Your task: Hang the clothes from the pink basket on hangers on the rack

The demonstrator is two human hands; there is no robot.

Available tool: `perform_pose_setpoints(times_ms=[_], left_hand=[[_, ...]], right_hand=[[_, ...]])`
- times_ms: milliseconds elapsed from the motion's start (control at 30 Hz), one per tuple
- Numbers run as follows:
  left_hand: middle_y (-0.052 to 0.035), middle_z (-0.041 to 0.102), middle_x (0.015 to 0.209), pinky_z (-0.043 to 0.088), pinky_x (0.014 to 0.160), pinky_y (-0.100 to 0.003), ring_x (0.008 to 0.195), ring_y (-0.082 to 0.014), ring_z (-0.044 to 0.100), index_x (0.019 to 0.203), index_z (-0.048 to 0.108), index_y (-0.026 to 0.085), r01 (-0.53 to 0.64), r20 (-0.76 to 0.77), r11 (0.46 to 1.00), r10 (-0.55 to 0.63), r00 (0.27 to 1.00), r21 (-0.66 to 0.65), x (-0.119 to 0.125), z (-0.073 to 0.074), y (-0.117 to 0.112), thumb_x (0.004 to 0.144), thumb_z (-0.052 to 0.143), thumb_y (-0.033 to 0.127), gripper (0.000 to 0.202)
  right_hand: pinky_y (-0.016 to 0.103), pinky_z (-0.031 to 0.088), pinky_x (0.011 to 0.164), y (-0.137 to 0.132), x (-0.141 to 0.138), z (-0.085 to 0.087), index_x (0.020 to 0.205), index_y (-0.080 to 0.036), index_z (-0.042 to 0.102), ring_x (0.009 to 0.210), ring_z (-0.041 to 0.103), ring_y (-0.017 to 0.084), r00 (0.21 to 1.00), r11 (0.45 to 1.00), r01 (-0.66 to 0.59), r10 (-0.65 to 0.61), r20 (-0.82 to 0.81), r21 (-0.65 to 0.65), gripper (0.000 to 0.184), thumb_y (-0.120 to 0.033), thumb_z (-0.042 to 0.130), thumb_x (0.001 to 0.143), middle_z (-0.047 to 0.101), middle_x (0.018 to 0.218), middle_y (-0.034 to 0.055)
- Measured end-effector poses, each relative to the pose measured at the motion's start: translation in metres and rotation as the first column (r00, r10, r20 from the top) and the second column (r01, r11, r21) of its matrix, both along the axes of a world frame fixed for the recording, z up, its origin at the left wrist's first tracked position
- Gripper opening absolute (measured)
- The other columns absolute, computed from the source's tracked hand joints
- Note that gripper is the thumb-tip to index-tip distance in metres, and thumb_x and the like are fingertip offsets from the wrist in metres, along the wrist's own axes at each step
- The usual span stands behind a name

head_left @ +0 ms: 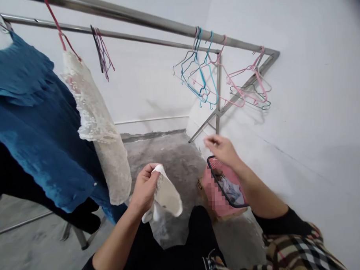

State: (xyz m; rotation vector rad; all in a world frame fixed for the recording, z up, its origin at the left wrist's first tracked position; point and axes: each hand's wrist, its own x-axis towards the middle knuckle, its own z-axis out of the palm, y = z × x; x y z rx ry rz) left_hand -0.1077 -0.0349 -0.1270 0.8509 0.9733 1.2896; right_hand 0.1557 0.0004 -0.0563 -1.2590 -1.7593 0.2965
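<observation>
My left hand (145, 188) is closed with thumb and fingers pinching a white sock (168, 195). The sock hangs down with a greyish sole side showing, and more white fabric dangles below the hand. Out to the right, my right hand (220, 148) is raised above the far end of a pink basket (210, 189). Its fingers are curled in, slightly blurred, and no object shows in them. Inside the basket, which has a black rim, lies a heap of pale laundry (231, 190).
A metal clothes rack (152, 23) spans the view above. Blue and pink hangers (203, 71) hang at its right end. A blue garment (43, 124) and a cream lace garment (97, 126) hang on the left. White walls meet in the corner behind a grey concrete floor (174, 151).
</observation>
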Motion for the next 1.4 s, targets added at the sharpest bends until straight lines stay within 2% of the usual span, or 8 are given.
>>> perform_pose_setpoints(times_ms=[133,300,433,600,900,1100,1233,1400], left_hand=[[0.0062,0.054,0.053,0.033,0.043,-0.016,0.043,-0.0069,0.045,0.081,0.06,0.019,0.002,-0.007,1.0,-0.002,1.0,0.015,0.0,-0.005,-0.001,0.064,0.076,0.039,0.031],[0.0068,0.053,0.056,0.034,0.045,-0.016,0.046,-0.0067,0.044,0.084,0.059,0.019,0.029,-0.032,0.999,-0.028,0.999,0.03,-0.005,-0.01,-0.004,0.068,0.074,0.039,0.029],[0.0059,0.054,0.06,0.036,0.047,-0.017,0.048,-0.0073,0.045,0.09,0.06,0.018,0.052,-0.048,0.998,-0.05,0.998,0.048,-0.012,-0.014,-0.007,0.071,0.071,0.041,0.032],[0.0045,0.056,0.06,0.036,0.048,-0.018,0.05,-0.0084,0.048,0.09,0.06,0.017,0.059,-0.052,0.998,-0.057,0.997,0.037,-0.014,-0.014,-0.01,0.069,0.072,0.041,0.034],[0.0036,0.058,0.063,0.038,0.05,-0.018,0.052,-0.0083,0.048,0.088,0.061,0.017,0.053,-0.081,0.997,-0.048,0.996,0.063,-0.01,-0.017,-0.009,0.069,0.071,0.041,0.032],[0.0064,0.052,0.058,0.035,0.046,-0.017,0.048,-0.0071,0.044,0.081,0.057,0.018,-0.009,-0.139,0.997,0.02,0.99,0.077,-0.011,-0.02,0.001,0.069,0.07,0.041,0.03],[0.0078,0.05,0.055,0.033,0.045,-0.017,0.045,-0.0068,0.042,0.077,0.054,0.019,-0.088,-0.157,0.992,0.101,0.982,0.093,-0.018,-0.022,0.014,0.068,0.069,0.04,0.027],[0.0073,0.049,0.054,0.033,0.045,-0.018,0.045,-0.0075,0.044,0.073,0.053,0.019,-0.199,-0.17,0.977,0.21,0.963,0.078,-0.031,-0.025,0.037,0.065,0.069,0.038,0.026]], right_hand=[[0.03,0.048,0.075,0.058,-0.004,0.073,0.09,-0.018,0.067,0.075,0.058,0.014,0.976,0.868,0.211,-0.216,-0.042,0.449,0.021,-0.035,0.056,0.086,0.066,0.084,0.0041],[0.041,0.046,0.084,0.113,-0.012,0.127,0.096,-0.015,0.065,0.085,0.059,0.023,0.887,0.826,0.359,-0.448,0.117,0.435,0.027,-0.038,0.058,0.084,0.065,0.087,0.009],[0.041,0.045,0.082,0.122,-0.02,0.135,0.093,-0.014,0.064,0.086,0.061,0.026,0.805,0.819,0.49,-0.557,0.206,0.3,0.023,-0.032,0.054,0.086,0.067,0.09,0.0136],[0.038,0.043,0.08,0.12,-0.018,0.137,0.099,-0.015,0.06,0.086,0.059,0.024,0.786,0.763,0.548,-0.61,0.102,0.342,0.039,-0.044,0.035,0.096,0.066,0.094,0.0135],[0.032,0.04,0.072,0.116,-0.02,0.147,0.098,-0.016,0.056,0.086,0.057,0.019,0.927,0.816,0.265,-0.362,0.098,0.514,0.047,-0.05,0.023,0.1,0.061,0.091,0.0097],[0.028,0.042,0.066,0.055,-0.02,0.105,0.088,-0.02,0.054,0.071,0.052,0.014,0.965,0.841,0.23,-0.26,-0.007,0.49,0.035,-0.052,0.043,0.094,0.057,0.078,0.0025],[0.023,0.042,0.053,-0.008,-0.014,0.033,0.089,-0.021,0.051,0.055,0.047,0.009,0.974,0.982,0.064,-0.022,-0.226,0.177,0.028,-0.049,0.048,0.094,0.057,0.076,-0.0008],[0.022,0.049,0.053,-0.088,0.018,-0.067,0.099,-0.023,0.053,0.063,0.057,0.011,0.906,0.983,-0.12,0.05,-0.421,-0.141,0.021,-0.043,0.048,0.095,0.065,0.086,0.0027]])
